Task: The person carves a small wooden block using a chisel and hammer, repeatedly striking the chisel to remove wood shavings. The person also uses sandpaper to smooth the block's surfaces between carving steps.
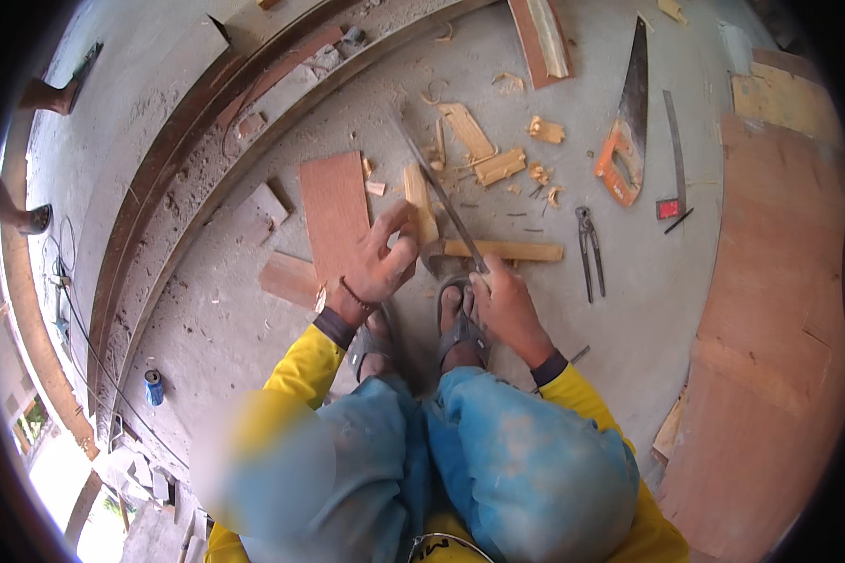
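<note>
My right hand point(507, 305) is closed round the handle end of a long narrow metal blade point(446, 205), seen nearly edge-on, which slants up and away to the left. Whether it is a file or a saw cannot be told. My left hand point(385, 258) hovers beside it with fingers loosely curled, a gap between thumb and forefinger and nothing visible in them. Just beyond those fingers lies a pale wood strip point(421, 202). A reddish-brown board point(333, 206) lies to the left. Beneath the blade, a wooden-handled tool point(512, 251) with a dark head rests on the floor.
Pincers point(590, 253), an orange-handled handsaw point(620, 155) and a try square point(671, 178) lie to the right, near large plywood sheets point(760, 328). Wood offcuts point(469, 131) and shavings are scattered ahead. Curved formwork point(160, 272) and a blue can point(153, 387) are left; another person's feet point(38, 220) show beyond.
</note>
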`<state>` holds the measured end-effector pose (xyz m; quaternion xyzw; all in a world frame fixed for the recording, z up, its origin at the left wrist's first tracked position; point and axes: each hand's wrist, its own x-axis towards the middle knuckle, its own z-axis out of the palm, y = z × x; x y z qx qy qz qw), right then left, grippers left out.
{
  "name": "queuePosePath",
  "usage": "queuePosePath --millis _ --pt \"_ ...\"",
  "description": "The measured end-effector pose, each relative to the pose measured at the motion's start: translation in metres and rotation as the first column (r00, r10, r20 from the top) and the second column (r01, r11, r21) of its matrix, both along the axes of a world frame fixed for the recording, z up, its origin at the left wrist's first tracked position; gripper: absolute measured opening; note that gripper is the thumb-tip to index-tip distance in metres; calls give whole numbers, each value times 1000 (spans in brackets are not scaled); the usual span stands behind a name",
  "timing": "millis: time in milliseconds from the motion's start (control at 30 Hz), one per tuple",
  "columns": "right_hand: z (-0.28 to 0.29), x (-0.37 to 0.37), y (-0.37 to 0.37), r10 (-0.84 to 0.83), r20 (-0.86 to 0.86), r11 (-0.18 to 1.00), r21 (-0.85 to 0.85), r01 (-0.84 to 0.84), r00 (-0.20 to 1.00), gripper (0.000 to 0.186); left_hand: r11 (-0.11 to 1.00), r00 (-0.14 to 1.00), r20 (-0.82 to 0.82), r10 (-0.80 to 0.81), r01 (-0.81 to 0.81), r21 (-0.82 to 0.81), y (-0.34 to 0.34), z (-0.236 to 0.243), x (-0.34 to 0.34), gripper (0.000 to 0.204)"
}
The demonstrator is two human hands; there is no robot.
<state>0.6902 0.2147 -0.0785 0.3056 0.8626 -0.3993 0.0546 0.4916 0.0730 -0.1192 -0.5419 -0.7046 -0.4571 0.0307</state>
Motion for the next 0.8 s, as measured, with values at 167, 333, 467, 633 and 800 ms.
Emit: queuePosePath --millis 167,333,467,633,800 --pt "19 -7 -2 -143 -79 979 -157 130 987 28 1000 999 -39 8 -8 -17 -10 -2 9 29" --pt "-2 4 0 -25 -72 998 63 30 997 26 999 1000 -3 9 -10 -48 -7 1 10 29" --pt "2 1 1 -54 53 984 -168 63 997 25 999 999 -49 -14 11 -50 -15 -3 15 27" --pt "8 1 -5 -87 -106 996 -8 87 991 27 998 999 -44 -12 9 -58 -13 -1 12 25" --pt "-2 5 -1 -3 36 1000 -13 4 999 26 997 998 7 -58 58 -55 -10 -2 8 25"
